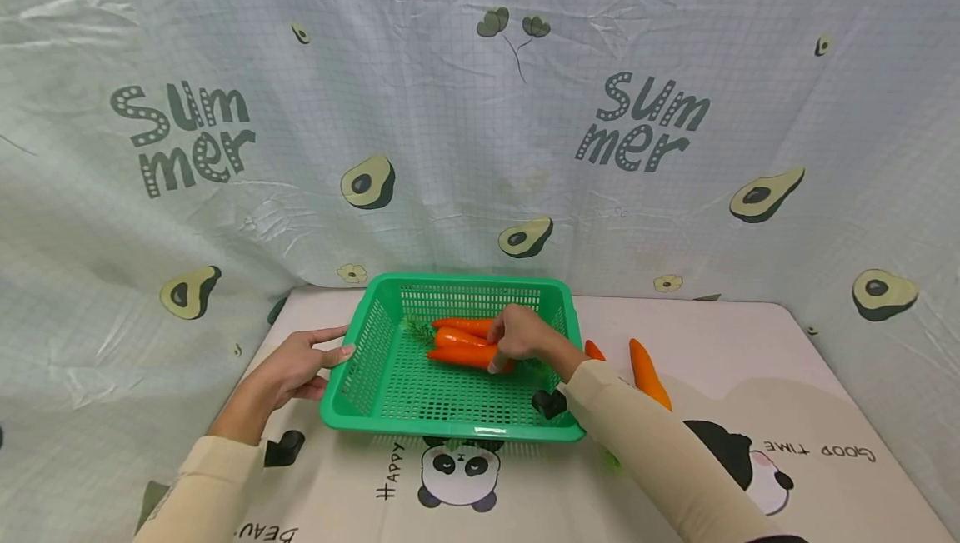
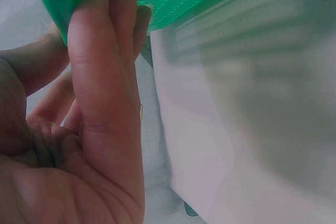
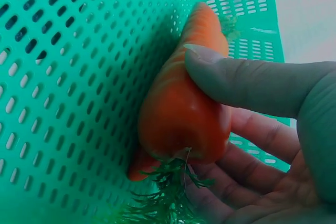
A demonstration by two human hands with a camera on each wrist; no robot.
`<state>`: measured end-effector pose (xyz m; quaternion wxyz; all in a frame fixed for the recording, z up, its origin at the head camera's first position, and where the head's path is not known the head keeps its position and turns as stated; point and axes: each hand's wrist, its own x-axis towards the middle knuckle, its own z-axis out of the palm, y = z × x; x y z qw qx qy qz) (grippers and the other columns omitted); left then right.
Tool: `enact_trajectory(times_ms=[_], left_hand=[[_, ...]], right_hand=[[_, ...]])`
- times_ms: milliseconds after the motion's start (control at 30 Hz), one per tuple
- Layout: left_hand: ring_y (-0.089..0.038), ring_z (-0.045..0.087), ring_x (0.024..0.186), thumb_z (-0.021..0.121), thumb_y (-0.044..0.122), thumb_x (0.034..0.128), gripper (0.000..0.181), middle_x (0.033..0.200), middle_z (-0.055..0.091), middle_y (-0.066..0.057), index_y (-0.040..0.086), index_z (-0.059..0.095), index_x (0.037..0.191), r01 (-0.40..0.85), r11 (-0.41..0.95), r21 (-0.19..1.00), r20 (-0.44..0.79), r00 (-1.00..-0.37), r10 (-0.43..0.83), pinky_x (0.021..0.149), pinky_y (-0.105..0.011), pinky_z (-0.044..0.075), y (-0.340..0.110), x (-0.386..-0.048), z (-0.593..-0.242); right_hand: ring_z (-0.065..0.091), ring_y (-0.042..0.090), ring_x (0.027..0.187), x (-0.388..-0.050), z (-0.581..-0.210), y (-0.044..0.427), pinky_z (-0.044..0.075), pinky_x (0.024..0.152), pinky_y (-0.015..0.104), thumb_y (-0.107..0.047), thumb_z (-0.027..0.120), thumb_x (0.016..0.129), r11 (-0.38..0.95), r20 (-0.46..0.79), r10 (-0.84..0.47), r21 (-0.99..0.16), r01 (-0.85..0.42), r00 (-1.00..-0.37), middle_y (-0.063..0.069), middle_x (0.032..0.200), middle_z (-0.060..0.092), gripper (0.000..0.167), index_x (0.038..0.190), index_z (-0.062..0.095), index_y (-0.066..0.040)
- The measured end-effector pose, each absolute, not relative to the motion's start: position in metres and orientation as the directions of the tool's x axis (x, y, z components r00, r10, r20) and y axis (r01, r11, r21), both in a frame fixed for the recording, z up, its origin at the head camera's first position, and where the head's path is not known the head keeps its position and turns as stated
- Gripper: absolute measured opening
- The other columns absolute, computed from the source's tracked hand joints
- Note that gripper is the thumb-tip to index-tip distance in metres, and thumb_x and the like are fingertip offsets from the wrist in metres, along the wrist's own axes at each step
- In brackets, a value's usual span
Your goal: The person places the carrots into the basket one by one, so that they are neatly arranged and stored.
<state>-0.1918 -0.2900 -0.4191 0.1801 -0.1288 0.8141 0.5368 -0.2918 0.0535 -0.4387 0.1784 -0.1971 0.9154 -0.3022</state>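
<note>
Basket point(image 1: 450, 425): head view from above, wrist views close

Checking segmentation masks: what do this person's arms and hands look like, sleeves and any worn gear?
The left hand and right hand are bare, no gloves visible. The left sleeve and right sleeve are long, plain cream-beige, ending around the wrists. A small black piece shows by the left cuff, another by the right. No cables visible.

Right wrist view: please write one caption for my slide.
The right hand grips a leafy-topped carrot inside a green perforated basket.
</note>
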Motion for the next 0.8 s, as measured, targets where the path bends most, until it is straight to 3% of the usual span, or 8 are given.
enact_trajectory(times_ms=[200, 300, 400, 800], left_hand=[[-0.021, 0.077, 0.065, 0.059, 0.022, 0.1080, 0.063, 0.089, 0.076, -0.009, 0.009, 0.033, 0.164, -0.405, 0.393, 0.826, -0.432, -0.902, -0.021, 0.059, -0.035, 0.064, -0.2879, -0.1917, -0.4184], [-0.021, 0.077, 0.065, 0.059, 0.022, 0.1079, 0.063, 0.089, 0.075, -0.008, 0.009, 0.033, 0.164, -0.405, 0.393, 0.825, -0.432, -0.901, -0.021, 0.059, -0.034, 0.063, -0.2875, -0.1914, -0.4179], [-0.021, 0.077, 0.065, 0.059, 0.022, 0.1079, 0.063, 0.090, 0.075, -0.008, 0.009, 0.033, 0.164, -0.405, 0.390, 0.827, -0.433, -0.901, -0.019, 0.060, -0.035, 0.064, -0.2877, -0.1907, -0.4169], [-0.021, 0.077, 0.066, 0.059, 0.023, 0.1082, 0.064, 0.089, 0.076, -0.008, 0.009, 0.032, 0.164, -0.399, 0.395, 0.827, -0.428, -0.904, -0.016, 0.060, -0.036, 0.064, -0.2889, -0.1912, -0.4180]], right_hand=[[0.060, 0.017, 0.080, -0.2932, -0.4422, 0.0544, 0.056, 0.071, 0.028, -0.011, 0.098, 0.068, 0.757, -0.205, -0.479, -0.589, -0.284, -0.853, 0.005, 0.095, 0.075, 0.029, 0.090, 0.081, -0.005], [0.047, 0.015, 0.067, -0.2927, -0.4434, 0.0542, 0.041, 0.059, 0.025, -0.014, 0.097, 0.071, 0.770, -0.215, -0.493, -0.560, -0.307, -0.843, -0.002, 0.072, 0.059, 0.025, 0.074, 0.073, -0.006], [0.037, 0.014, 0.061, -0.2905, -0.4431, 0.0525, 0.031, 0.054, 0.026, -0.017, 0.097, 0.073, 0.787, -0.228, -0.494, -0.527, -0.320, -0.839, -0.004, 0.061, 0.043, 0.036, 0.062, 0.063, -0.010], [0.026, 0.013, 0.054, -0.2861, -0.4437, 0.0495, 0.022, 0.049, 0.027, -0.020, 0.094, 0.077, 0.815, -0.249, -0.487, -0.475, -0.333, -0.837, -0.005, 0.054, 0.028, 0.054, 0.052, 0.046, -0.017]])
